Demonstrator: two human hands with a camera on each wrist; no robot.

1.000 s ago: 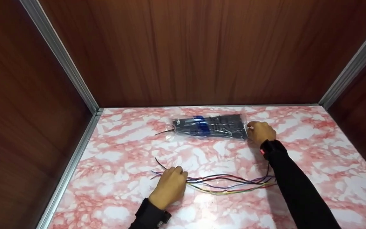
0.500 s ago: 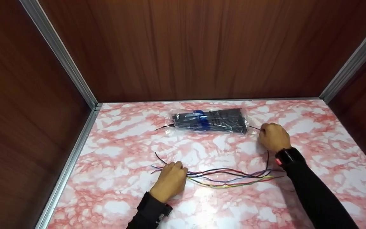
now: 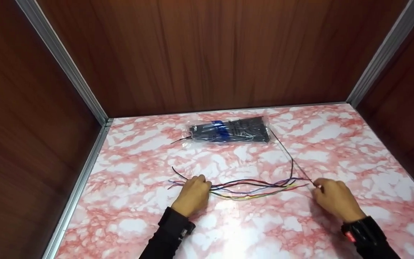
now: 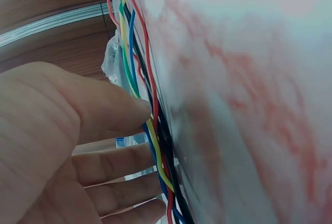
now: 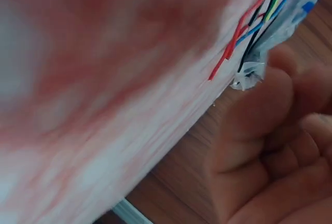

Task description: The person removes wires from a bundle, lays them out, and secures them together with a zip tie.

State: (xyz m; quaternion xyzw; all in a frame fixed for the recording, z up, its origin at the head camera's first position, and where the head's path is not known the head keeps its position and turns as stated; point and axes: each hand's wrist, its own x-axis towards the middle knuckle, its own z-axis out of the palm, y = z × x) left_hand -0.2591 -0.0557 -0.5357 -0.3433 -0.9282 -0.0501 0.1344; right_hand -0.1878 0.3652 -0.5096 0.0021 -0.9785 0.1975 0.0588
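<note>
My left hand (image 3: 192,194) grips a loose bundle of coloured wires (image 3: 246,180) near its left end, on the marbled table. In the left wrist view the thumb lies over the red, yellow, blue and black wires (image 4: 154,133), and the other fingers are on their far side. To the right of the bundle, my right hand (image 3: 338,199) pinches one end of a long thin black cable tie (image 3: 281,144). The tie slants back to the right end of a clear plastic bag (image 3: 228,131) full of black cable ties. The right wrist view shows the curled fingers (image 5: 259,99), but the tie is hard to make out there.
A dark brown wood panel (image 3: 221,54) closes off the back, with similar panels at both sides and grey metal strips (image 3: 61,54) along the corners. One thin black tie (image 3: 180,140) sticks out of the bag's left end. White and red marbling covers the table (image 3: 131,223).
My right hand has drawn the cable tie from the bag's right end, moving toward me and to the right. The left hand keeps its hold on the wires. The head view has shifted slightly.
</note>
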